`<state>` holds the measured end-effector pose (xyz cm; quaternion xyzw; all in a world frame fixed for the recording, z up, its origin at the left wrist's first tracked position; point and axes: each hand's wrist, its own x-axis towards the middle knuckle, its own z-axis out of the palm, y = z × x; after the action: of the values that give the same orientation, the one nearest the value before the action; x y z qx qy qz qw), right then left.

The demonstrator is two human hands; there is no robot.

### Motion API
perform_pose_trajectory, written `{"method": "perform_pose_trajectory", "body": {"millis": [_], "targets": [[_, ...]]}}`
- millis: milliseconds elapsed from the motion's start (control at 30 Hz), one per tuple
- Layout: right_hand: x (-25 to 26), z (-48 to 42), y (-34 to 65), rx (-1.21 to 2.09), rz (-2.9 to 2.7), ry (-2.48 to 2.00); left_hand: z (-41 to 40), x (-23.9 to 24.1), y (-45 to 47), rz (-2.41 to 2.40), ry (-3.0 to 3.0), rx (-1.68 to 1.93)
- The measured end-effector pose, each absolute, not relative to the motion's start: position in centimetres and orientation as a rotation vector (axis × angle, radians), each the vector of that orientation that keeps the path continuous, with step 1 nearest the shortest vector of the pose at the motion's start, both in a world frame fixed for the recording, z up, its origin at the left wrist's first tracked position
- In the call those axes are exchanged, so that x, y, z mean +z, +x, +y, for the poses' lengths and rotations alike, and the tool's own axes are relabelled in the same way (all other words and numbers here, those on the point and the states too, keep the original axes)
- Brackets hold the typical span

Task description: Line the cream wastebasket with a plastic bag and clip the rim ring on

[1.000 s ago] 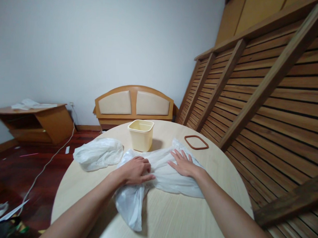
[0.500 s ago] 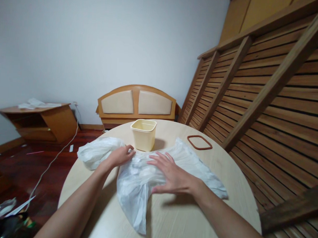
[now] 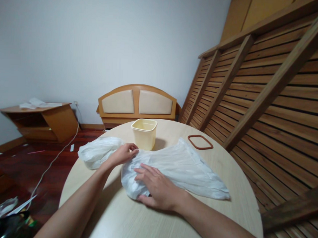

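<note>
- White plastic bag (image 3: 188, 171): flat, creased, spread across the round table (image 3: 128, 224), in front of the cream tub (image 3: 144, 138).
- Right hand (image 3: 157, 189): palm down on the bag's left end, fingers partly spread, thumb at the near edge.
- Left hand (image 3: 123, 154): fingers curled at the bag's far-left edge; grip cannot be determined.
- Change: the bag's near corner, pointing toward the wearer half a second ago, is gathered up under the right hand.
</note>
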<state>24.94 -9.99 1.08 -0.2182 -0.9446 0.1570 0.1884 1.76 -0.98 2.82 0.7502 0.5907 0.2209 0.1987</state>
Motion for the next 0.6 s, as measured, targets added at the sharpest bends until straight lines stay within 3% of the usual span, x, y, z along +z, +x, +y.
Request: {"method": "perform_pose_trajectory", "body": {"millis": [267,600], "targets": [[0.1,-9.2,25.3,0.509,-2.606,-1.019,-2.4,3.8,2.9,1.446,2.087,0.502],[0.4,-6.6,27.5,0.52,-2.639,-0.923,-3.9,3.7,4.9,1.606,2.343,0.4]]}}
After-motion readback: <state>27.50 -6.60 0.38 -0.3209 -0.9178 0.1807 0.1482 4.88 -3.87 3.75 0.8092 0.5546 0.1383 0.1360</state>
